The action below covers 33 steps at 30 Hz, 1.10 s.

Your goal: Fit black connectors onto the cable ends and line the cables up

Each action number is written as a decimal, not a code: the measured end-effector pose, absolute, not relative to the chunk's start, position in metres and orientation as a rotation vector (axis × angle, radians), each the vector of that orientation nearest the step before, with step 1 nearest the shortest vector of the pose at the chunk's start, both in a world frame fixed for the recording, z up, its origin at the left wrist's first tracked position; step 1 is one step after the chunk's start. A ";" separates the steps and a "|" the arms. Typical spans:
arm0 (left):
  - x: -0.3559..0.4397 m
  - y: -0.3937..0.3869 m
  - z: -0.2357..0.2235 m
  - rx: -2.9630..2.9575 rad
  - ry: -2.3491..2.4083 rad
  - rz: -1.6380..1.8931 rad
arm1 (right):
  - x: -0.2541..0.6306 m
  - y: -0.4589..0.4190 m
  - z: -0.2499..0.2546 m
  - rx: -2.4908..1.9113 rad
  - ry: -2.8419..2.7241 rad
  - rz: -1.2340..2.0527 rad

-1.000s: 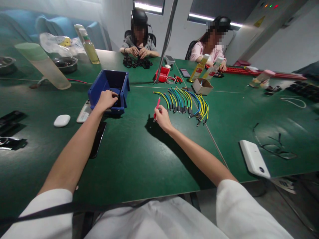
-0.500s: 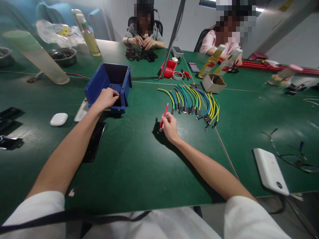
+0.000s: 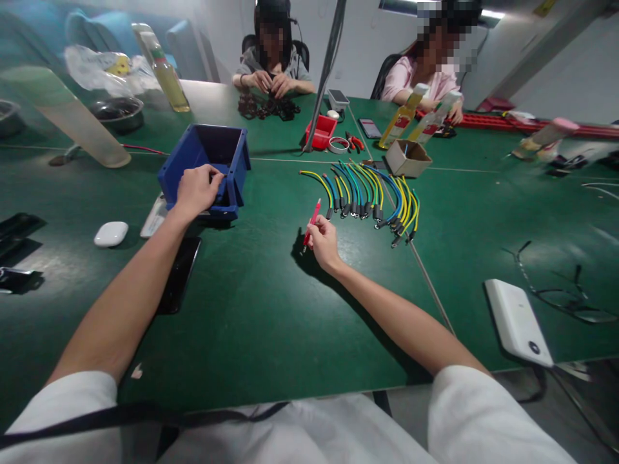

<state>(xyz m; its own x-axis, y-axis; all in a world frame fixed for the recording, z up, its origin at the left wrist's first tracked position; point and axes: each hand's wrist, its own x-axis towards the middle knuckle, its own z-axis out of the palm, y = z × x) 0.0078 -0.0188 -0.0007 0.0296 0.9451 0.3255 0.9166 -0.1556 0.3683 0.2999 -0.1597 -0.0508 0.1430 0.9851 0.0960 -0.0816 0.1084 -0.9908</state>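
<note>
My right hand [image 3: 325, 241] pinches a short, straight red cable [image 3: 314, 214] with metal ends, held at a slant above the green table. My left hand [image 3: 197, 190] reaches over the front rim of a blue bin [image 3: 240, 164]; its thumb and fingers are pinched together inside, and whatever they hold is hidden. Dark contents show only faintly in the bin. Beyond my right hand lies a curved row of yellow, green and blue cables [image 3: 360, 187], with black sleeves and metal ring ends on the near side.
A black phone [image 3: 181, 277] and white earbud case [image 3: 111, 234] lie by my left forearm. At right are a white power bank [image 3: 517, 322] and eyeglasses [image 3: 561, 296]. A small cardboard box [image 3: 409, 160], red bin [image 3: 320, 134] and pole [image 3: 326, 77] stand farther back. Two people sit opposite.
My left hand has drawn back slightly toward the near left side of the bin. My right hand keeps hold of the red cable. The whole view has shifted a little.
</note>
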 end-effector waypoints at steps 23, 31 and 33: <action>0.092 -0.149 -0.009 1.631 1.436 1.621 | 0.302 -0.159 -0.057 -1.065 -1.001 1.116; 0.114 -0.176 -0.033 1.429 1.256 1.334 | 0.301 -0.160 -0.052 -1.094 -0.919 1.107; 0.115 -0.177 -0.041 1.404 1.243 1.288 | 0.300 -0.160 -0.051 -1.103 -0.895 1.104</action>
<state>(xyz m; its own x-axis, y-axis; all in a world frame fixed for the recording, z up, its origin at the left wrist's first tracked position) 0.1146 -0.1774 -0.0410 -0.0197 0.9871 0.1591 0.1239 -0.1555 0.9800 0.3001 -0.1605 -0.0512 0.2342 0.9719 0.0235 -0.2238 0.0774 -0.9716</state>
